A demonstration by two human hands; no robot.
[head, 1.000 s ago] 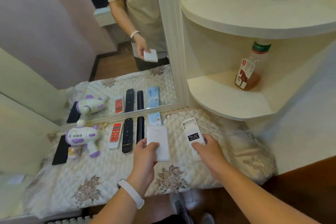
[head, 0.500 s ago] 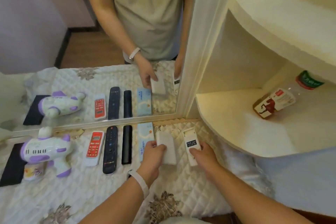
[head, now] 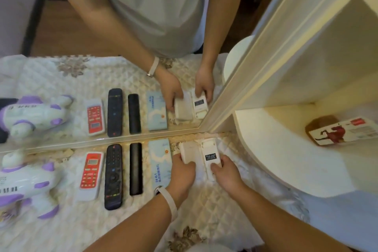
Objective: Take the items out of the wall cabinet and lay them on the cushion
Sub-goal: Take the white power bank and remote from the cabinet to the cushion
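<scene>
Quilted cream cushion with brown floral patches (head: 61, 221) spans the bottom, butting against a mirror strip at the back. Cream wall cabinet with curved shelves (head: 276, 159) stands right; its lower shelf holds a clear plastic drink bottle with red-and-white horse label (head: 343, 131), lying tilted, not yet taken out.

A row is already laid on the cushion, left to right: white-and-purple toy plane (head: 22, 182), white remote with red face (head: 91, 174), black button remote (head: 113, 176), plain black bar remote (head: 135, 169), pale blue flat pack (head: 160, 161).

Left hand (head: 182, 174) grips the near end of a plain white rectangular device (head: 189, 152), thumb on top. Right hand (head: 227, 174) pinches the near end of a white remote lying face down with a black sticker (head: 210, 155). Both pieces look to be flat on the cushion, touching each other side by side, far ends near the mirror strip.

Step in hand, judged: setting these two down to finish the row. To do it well: keep them parallel to the blue pack, just beside it without overlapping, press flat so the soft quilting doesn't tip them, then open the fingers straight back so nothing gets dragged. The bottle is the likely next item.
</scene>
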